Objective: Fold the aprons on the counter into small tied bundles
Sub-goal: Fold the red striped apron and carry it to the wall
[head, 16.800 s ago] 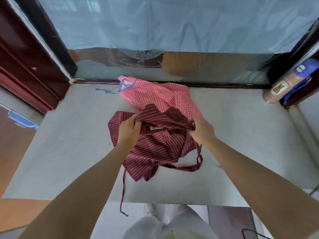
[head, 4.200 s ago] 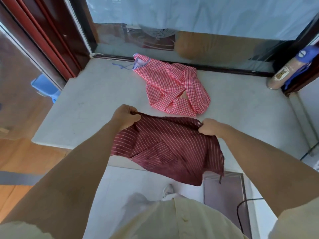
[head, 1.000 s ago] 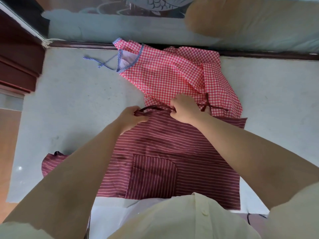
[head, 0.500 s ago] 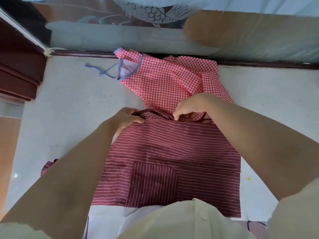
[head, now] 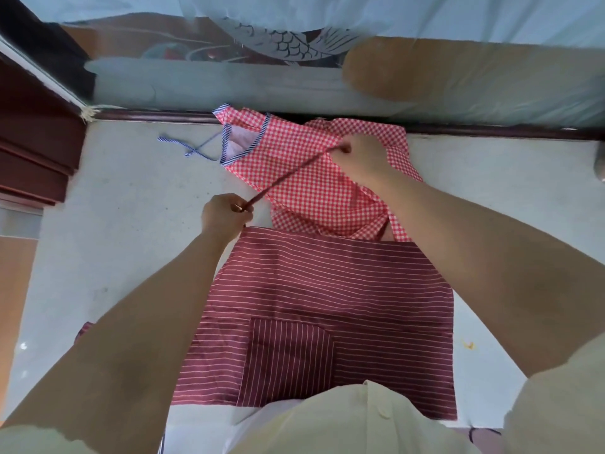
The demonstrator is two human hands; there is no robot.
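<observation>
Domestic interior, stone counter [head: 124, 231], fish-etched glass [head: 288, 44], wood trim [head: 32, 149]

We look down on a pale counter [head: 131, 208] where a maroon striped apron [head: 327, 290] lies flat, pocket upward, its near edge hanging over the front. Our left hand [head: 224, 216] and right hand [head: 363, 155] each pinch its thin strap [head: 288, 173], stretched taut between them above a red gingham apron [head: 294, 152] crumpled against the back wall.
</observation>
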